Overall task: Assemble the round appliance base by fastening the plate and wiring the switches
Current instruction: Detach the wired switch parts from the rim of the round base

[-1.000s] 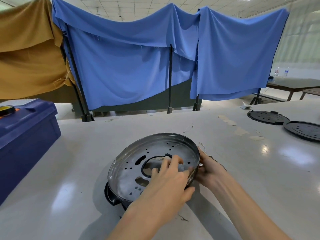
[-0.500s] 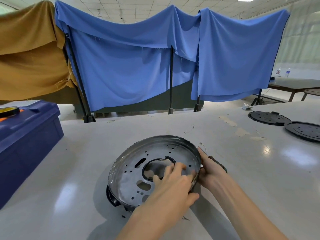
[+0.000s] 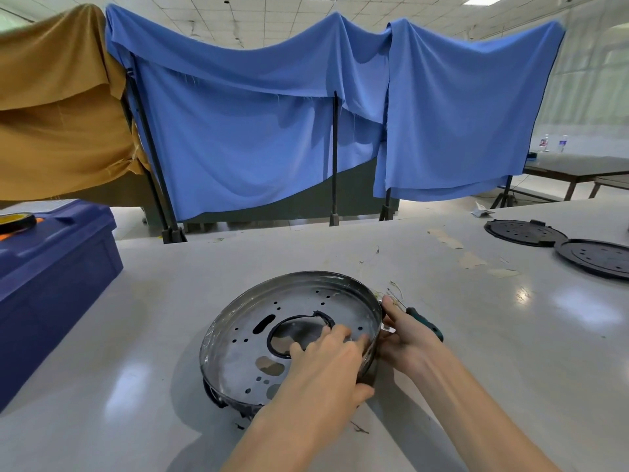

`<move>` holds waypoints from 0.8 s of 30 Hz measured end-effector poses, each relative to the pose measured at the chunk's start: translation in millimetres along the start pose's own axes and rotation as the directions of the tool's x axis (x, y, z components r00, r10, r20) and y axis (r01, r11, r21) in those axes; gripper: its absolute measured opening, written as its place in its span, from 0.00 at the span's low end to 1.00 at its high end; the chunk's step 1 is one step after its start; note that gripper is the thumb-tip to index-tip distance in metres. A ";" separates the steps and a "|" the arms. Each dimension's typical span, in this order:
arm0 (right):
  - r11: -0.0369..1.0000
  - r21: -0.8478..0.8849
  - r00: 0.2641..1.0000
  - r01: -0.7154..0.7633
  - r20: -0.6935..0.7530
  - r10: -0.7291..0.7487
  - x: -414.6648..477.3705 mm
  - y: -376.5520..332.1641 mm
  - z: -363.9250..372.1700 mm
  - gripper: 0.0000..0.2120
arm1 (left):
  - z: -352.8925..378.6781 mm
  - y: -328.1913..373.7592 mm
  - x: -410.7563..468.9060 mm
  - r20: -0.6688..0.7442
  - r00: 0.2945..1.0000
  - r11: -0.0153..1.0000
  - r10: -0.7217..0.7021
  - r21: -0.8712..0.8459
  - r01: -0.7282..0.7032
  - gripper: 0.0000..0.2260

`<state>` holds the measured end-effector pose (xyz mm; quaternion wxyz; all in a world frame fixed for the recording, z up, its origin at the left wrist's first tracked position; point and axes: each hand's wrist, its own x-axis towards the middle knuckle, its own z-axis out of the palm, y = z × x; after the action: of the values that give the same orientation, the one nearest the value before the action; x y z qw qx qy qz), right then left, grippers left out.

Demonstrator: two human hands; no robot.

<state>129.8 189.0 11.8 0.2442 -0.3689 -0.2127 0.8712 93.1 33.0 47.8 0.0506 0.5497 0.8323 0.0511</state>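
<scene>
Not much has moved in the last sec. The round base sits in the middle of the worktop, right in front of me. It looks a bit tipped, not flat. The shiny plate w/ lots of holes lies inside it. My left hand comes in from 5 o'clock, same as before. Its fingers lie almost straight & press on the plate by the big hole, w/ the thumb outside the rim, so they grip nothing. They've only slid a tiny bit. My right hand stays at 3 o'clock of the base, thumb up on the rim & the rest curled round the side, so it's holding the base steady. A screwdriver w/ a green & black handle lies just behind that hand, abt 2 o'clock. Can't tell if I'm touching it, but I see more of it now than before. Thin wire bits lie by its tip. What that means, I think: I'm still wiggling the plate so it sits right & the holes line up. I see no screws in yet & no switches wired, so the job's near its start. Next I'd prob. need the screwdriver. Far off at 2 o'clock lie two black round lids, & at 9 o'clock a blue box.
</scene>
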 end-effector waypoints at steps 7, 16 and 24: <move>1.000 0.000 1.000 0.013 0.013 -0.013 1.1 1.0 -3.7 0.14 | -3.7 -1.5 0.6 -0.022 1.000 1.000 -0.013 0.015 0.013 0.17; 0.992 -0.124 0.989 0.040 0.149 -0.021 -0.3 1.7 -5.5 0.13 | -5.3 -15.6 -2.7 -0.089 0.996 0.995 0.005 -0.098 -0.014 0.18; 0.954 -0.292 0.985 0.074 0.171 -0.024 -9.3 0.9 8.1 0.05 | -9.5 -12.8 2.9 -0.134 0.991 0.990 -0.004 0.139 0.022 0.23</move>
<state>129.1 181.4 21.5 0.1891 -0.3226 -0.3696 0.8506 78.9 30.4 55.4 -0.0434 0.5418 0.8389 0.0287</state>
